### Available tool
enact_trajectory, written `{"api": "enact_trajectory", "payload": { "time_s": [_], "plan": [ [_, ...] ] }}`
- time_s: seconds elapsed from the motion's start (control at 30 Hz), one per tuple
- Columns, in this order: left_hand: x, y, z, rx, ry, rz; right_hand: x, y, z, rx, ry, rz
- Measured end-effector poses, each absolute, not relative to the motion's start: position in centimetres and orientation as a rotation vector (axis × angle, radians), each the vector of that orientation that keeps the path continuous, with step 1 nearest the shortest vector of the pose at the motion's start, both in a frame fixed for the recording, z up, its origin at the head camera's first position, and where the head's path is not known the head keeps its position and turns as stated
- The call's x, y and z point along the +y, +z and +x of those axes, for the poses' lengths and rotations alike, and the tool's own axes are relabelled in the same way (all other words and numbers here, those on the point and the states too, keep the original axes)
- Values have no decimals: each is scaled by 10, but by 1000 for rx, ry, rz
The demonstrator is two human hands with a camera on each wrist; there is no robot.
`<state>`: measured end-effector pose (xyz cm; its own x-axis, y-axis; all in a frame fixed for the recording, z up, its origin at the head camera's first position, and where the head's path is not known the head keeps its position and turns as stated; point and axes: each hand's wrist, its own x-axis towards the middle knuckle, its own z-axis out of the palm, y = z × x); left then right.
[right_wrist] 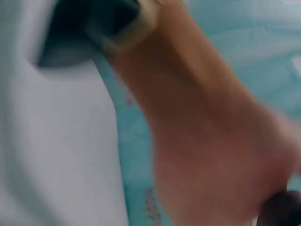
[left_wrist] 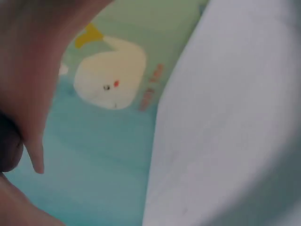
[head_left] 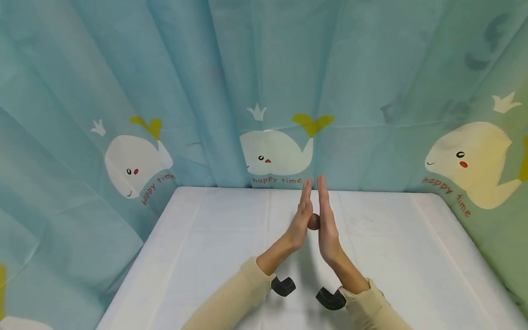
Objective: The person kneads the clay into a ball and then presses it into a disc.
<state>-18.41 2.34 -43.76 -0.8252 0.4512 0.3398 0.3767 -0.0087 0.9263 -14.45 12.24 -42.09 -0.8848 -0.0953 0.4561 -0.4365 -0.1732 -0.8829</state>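
A small round brown ball (head_left: 314, 222) sits between the two palms, above the white table. My left hand (head_left: 302, 220) presses it from the left with straight fingers pointing up and away. From the other side my right hand (head_left: 327, 224) presses flat against it, fingers also straight. The fingertips of the two hands stand slightly apart. In the left wrist view the dark ball (left_wrist: 9, 145) shows at the left edge, touching the hands. The right wrist view is blurred; there the ball (right_wrist: 281, 209) appears at the lower right corner beside the left hand (right_wrist: 221, 165).
Under the hands lies a white table (head_left: 214, 256) with rounded far corners. A blue-green curtain (head_left: 272, 59) printed with whales hangs behind it and along the sides. Dark wrist camera mounts (head_left: 331, 299) stick out from beneath both beige sleeves (head_left: 235, 293).
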Motion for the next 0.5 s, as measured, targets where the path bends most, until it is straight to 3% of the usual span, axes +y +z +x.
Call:
{"api": "enact_trajectory", "payload": {
  "time_s": [0.27, 0.5],
  "plan": [
    [30, -431, -161, 2014, 2027, 1020, 144, -433, -170, -1850, 2326, 408],
    [24, -423, -182, 2060, 2156, 916, 117, -446, -141, -1875, 2236, 574]
  ]
}}
